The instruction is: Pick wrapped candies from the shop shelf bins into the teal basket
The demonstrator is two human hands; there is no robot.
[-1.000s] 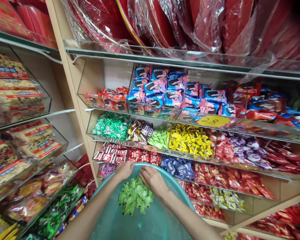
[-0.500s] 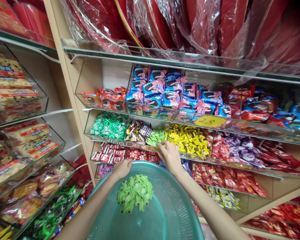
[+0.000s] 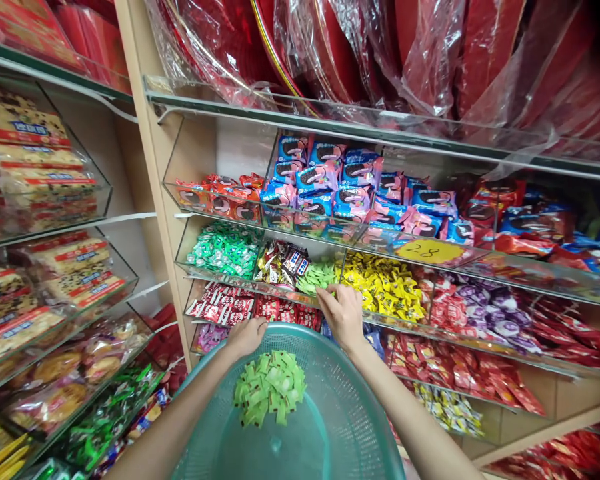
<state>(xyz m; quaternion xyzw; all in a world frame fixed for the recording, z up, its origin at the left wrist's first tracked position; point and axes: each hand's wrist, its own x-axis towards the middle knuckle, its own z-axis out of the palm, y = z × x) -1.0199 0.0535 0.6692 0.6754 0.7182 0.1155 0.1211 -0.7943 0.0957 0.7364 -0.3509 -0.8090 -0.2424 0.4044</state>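
Note:
A green plastic basket [image 3: 350,427] is in front of me, with a heap of small light-green wrapped candies [image 3: 270,387] inside. My left hand [image 3: 247,335] is closed over its far left rim. My right hand [image 3: 343,313] is above the far right rim, at the front lip of a clear shelf compartment. Its fingers are bent and a little apart, near the light-green candies [image 3: 317,277] there; no candy shows in them. Chocolate-coloured packets [image 3: 283,263] lie left of these candies, and yellow-wrapped candies [image 3: 383,283] are to the right.
Green-wrapped candies [image 3: 225,248] fill the compartment at left. Blue and pink cookie packs [image 3: 325,177] stand on the shelf above, behind a yellow price tag [image 3: 417,251]. Glass shelf edges [image 3: 330,120] jut out overhead. Packaged pastries [image 3: 45,167] line the left shelves.
The view has shifted slightly, so the shelves appear farther right. My right hand stays at the compartment lip with its fingers slightly more bent. My left hand keeps its hold on the basket.

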